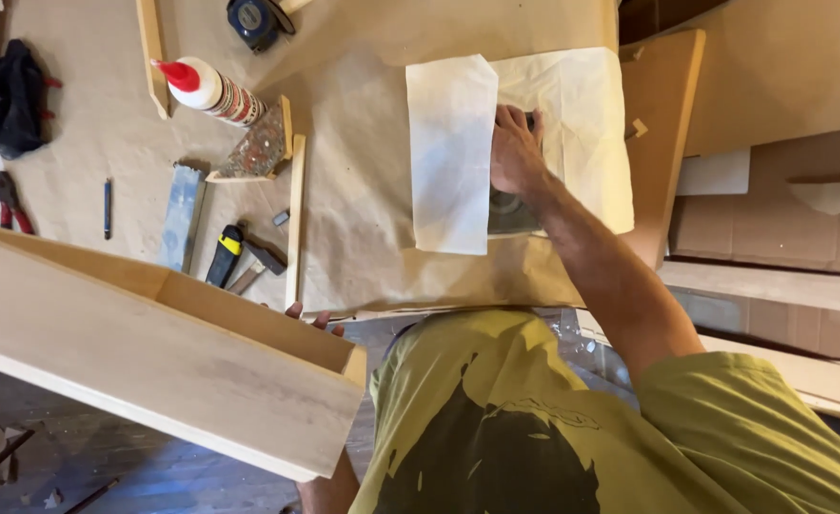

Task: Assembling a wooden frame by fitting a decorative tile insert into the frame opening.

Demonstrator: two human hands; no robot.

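A pale, smooth, matt wooden box [153, 352] is seen; thin, creased white paper [453, 152] is laid on matt brown paper [363, 209].

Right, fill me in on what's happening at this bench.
A person in a green shirt holds a long wooden box up with the left hand, fingers just showing behind its far wall. The right hand presses on a white paper sheet on the paper-covered bench. A glue bottle lies nearby.

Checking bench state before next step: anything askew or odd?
The white paper sheet under the right hand is folded over on itself, covering part of the sheet. The glue bottle lies on its side. No spill visible.
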